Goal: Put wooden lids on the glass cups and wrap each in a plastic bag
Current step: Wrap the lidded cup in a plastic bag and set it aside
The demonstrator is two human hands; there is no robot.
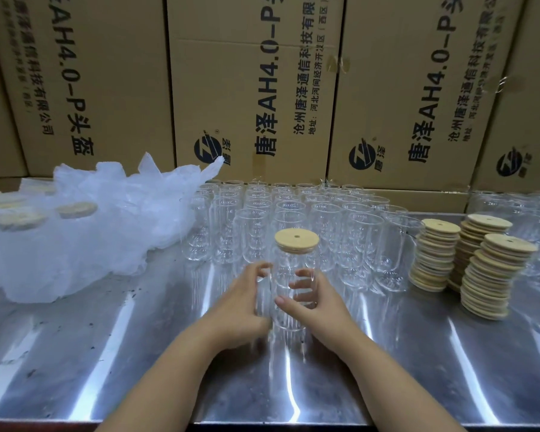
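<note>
A clear glass cup stands upright on the steel table in front of me, capped with a round wooden lid that has a small hole. My left hand curls around the cup's left side and my right hand wraps its right side, fingers touching the glass. Behind it stand several rows of uncapped glass cups. Three stacks of wooden lids rise at the right. A heap of cups wrapped in thin white plastic bags lies at the left, wooden lids showing through.
The shiny steel table reaches to its front edge at the bottom. Large printed cardboard boxes form a wall right behind the cups. More glass cups stand at the far right behind the lid stacks.
</note>
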